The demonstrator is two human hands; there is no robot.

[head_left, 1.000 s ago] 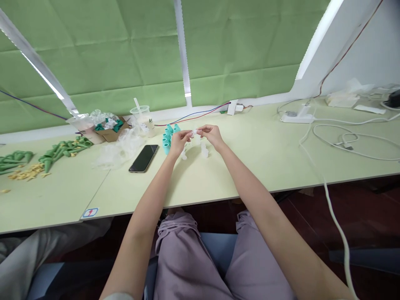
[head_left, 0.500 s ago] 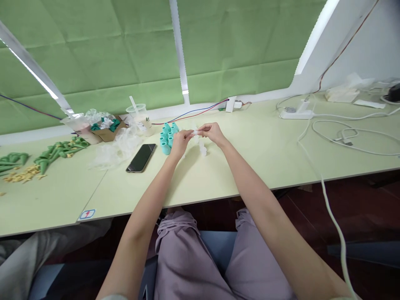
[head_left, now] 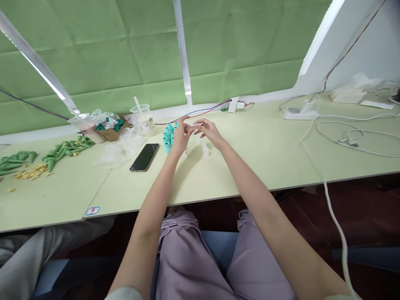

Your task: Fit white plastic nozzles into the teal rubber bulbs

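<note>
A small whitish, translucent piece [head_left: 197, 125] is pinched at the fingertips of my right hand [head_left: 211, 132], above the table. My left hand [head_left: 180, 136] meets it from the other side, thumb against the piece and index finger raised and bent; its other fingers are partly hidden. Just behind and left of my left hand stands a cluster of turquoise tube-shaped pieces [head_left: 167, 141], partly covered by that hand. More small white translucent pieces [head_left: 205, 149] lie on the table beneath my hands.
A black phone [head_left: 144, 157] lies left of my forearms. Beyond it are crumpled clear plastic [head_left: 117, 148], a drink cup with a straw [head_left: 143, 118] and a cardboard box [head_left: 114, 132]. Green pieces [head_left: 67, 151] lie far left; a power strip [head_left: 301, 115] and white cables sit right.
My left index finger has lifted and the fingers of both hands have shifted around the small white piece. The whole view has moved slightly.
</note>
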